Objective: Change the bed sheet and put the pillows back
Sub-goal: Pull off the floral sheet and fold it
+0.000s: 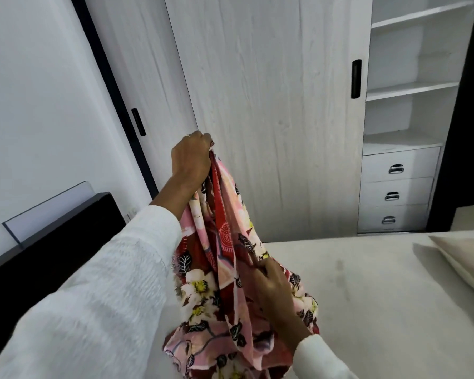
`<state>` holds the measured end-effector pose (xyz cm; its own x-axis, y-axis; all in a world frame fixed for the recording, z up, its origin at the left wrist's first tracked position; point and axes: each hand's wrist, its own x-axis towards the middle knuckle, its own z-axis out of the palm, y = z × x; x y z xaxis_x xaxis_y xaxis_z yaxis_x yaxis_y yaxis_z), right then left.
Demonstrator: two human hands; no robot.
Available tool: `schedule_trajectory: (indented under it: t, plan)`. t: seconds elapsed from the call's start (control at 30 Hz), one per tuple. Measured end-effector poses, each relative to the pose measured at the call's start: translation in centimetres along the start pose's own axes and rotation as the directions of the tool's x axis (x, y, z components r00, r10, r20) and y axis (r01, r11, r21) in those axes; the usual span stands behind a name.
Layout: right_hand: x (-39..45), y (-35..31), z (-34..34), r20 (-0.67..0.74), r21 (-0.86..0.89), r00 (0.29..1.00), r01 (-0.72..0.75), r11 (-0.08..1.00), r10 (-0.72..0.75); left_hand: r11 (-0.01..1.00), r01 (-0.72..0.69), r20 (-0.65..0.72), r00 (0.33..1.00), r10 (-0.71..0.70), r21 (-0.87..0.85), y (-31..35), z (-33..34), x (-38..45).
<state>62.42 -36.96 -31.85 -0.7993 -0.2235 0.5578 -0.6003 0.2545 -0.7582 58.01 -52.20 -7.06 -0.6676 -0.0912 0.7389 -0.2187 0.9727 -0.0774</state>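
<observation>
The left hand (191, 157) is raised, fist clenched on the top of the floral sheet (227, 269), which hangs below it onto the mattress (381, 310). Lower down, the right hand (271, 280) pinches a fold.

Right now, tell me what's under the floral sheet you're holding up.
The floral sheet, gripped by the left hand and right hand, hangs over the bare white mattress. The mattress directly beneath the bunched bottom folds is covered.

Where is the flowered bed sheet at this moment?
In the head view, the flowered sheet hangs bunched at centre above the bare mattress, gripped at its top by the left hand and lower by the right hand.
</observation>
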Motion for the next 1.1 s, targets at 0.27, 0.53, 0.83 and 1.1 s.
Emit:
schedule_trajectory:
  t: [0.27,0.53,0.83,1.1]
  plan:
    - [0.9,2.4,3.4,0.027,-0.235,0.995,-0.087,0.968,0.096,0.997,-0.069,0.013,0.998,0.069,0.03,0.9,-0.2,-1.0]
    - [1.0,4.0,4.6,0.32,-0.361,0.947,0.162,0.919,-0.041,0.998,-0.062,-0.021,0.998,0.062,0.016,0.9,-0.3,-0.7]
    - [0.4,4.4,5.6,0.101,-0.269,0.991,0.108,0.957,-0.083,1.0,0.0,-0.028,1.0,-0.001,-0.004,0.5,0.0,-1.1]
    - [8.9,4.7,-3.2,-0.272,-0.287,0.961,-0.135,0.948,0.054,0.986,0.164,0.005,0.986,-0.164,0.009,-3.4,0.0,-1.7]
